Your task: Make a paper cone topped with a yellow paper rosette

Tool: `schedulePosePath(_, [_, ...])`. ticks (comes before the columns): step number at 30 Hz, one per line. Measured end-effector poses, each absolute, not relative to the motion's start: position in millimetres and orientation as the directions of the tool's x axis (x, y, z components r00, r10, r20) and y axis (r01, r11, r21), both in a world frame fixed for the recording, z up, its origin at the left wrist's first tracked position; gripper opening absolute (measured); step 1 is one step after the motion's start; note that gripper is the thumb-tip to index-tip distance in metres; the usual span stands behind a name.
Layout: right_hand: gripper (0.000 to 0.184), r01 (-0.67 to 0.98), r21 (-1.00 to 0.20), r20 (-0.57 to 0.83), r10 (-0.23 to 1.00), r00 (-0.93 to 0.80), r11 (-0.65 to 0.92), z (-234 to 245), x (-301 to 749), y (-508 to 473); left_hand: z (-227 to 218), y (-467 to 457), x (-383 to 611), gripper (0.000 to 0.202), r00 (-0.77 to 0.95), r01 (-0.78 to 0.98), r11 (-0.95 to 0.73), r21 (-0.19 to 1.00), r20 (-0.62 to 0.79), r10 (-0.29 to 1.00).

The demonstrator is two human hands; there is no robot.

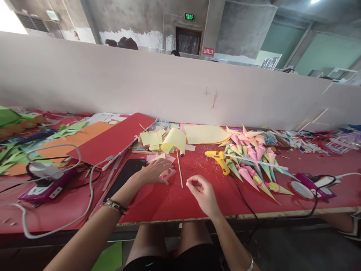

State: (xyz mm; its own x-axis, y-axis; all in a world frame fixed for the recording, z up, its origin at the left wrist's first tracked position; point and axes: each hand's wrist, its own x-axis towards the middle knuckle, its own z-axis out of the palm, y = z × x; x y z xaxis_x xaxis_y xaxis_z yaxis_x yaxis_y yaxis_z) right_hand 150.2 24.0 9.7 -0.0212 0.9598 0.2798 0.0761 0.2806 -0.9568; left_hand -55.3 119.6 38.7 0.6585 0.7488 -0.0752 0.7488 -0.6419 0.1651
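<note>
My left hand (156, 169) reaches over pink paper pieces (152, 158) with its fingers spread. A small see-through pinkish item (168, 175) lies under its fingertips; whether they touch it I cannot tell. My right hand (201, 190) hovers above the red tabletop, thumb and forefinger pinched together; anything between them is too small to name. Between the hands lies a thin wooden stick (179, 169). Just beyond it is a curled sheet of yellow paper (174, 140). A yellow glue gun (220, 160) rests to the right, beside a pile of pastel paper cones (251, 158).
A black phone (125, 177) lies left of my left hand. Purple power strips (47, 186) (320, 190) with cords sit at both sides. Red card (109, 139), yellow card (205, 134) and a round lid (302, 189) are around. A white partition (169, 90) stands behind.
</note>
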Motion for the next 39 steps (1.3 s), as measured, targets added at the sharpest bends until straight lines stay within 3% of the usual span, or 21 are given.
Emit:
schedulePosePath(4, [0.013, 0.049, -0.971, 0.231, 0.973, -0.02, 0.232, 2.4, 148.8, 24.1, 31.6, 125.3, -51.7, 0.049, 0.71, 0.703, -0.704, 0.103, -0.04, 0.703])
schedulePosePath(11, [0.012, 0.03, -0.97, 0.239, 0.97, -0.049, 0.24, 1.2, 137.4, 41.5, 36.3, 111.1, -62.3, 0.066, 0.731, 0.679, -0.705, 0.205, -0.092, 0.677])
schedulePosePath(17, [0.012, 0.043, -0.972, 0.229, 0.972, -0.049, 0.231, -7.3, 133.6, 42.5, 38.6, 107.3, -67.8, 0.041, 0.676, 0.725, -0.656, 0.208, -0.033, 0.736])
schedulePosePath(20, [0.014, 0.001, -0.972, 0.233, 0.972, -0.032, 0.233, -1.2, 133.0, 40.6, 42.6, 102.3, -63.3, 0.034, 0.631, 0.732, -0.617, 0.289, 0.054, 0.774])
schedulePosePath(25, [0.014, -0.095, -0.95, 0.302, 0.953, -0.023, 0.298, 22.7, 129.5, 35.3, 58.6, 82.1, -49.7, 0.043, 0.642, 0.601, -0.596, 0.533, 0.122, 0.757])
schedulePosePath(30, [0.011, -0.033, -0.924, 0.382, 0.923, -0.036, 0.381, 32.2, 124.1, 31.5, 54.2, 62.8, -41.2, 0.05, 0.607, 0.557, -0.598, 0.576, 0.208, 0.767])
schedulePosePath(39, [0.005, 0.035, -0.864, 0.502, 0.864, 0.02, 0.502, 33.0, 133.7, 25.4, 45.6, 51.1, -33.7, 0.05, 0.587, 0.549, -0.556, 0.624, 0.187, 0.788])
